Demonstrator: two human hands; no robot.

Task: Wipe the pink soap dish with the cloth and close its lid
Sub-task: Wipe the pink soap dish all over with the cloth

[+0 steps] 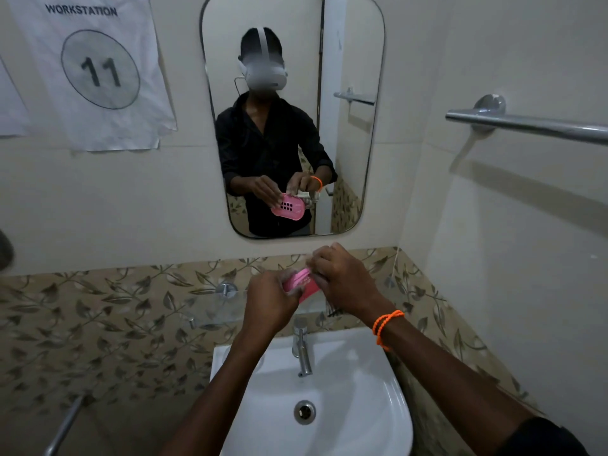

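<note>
Pink soap dish mostly hidden within gripping left hand; cloth barely discernible under clenched right hand.

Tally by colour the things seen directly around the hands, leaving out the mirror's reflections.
Pink: 1, soap dish
White: 1, sink
Chrome: 2, tap, towel bar
Orange: 1, wrist thread
Total: 5

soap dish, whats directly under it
Below the pink soap dish, held up by left hand and right hand, are the tap and white sink. Its underside is hidden.
</note>
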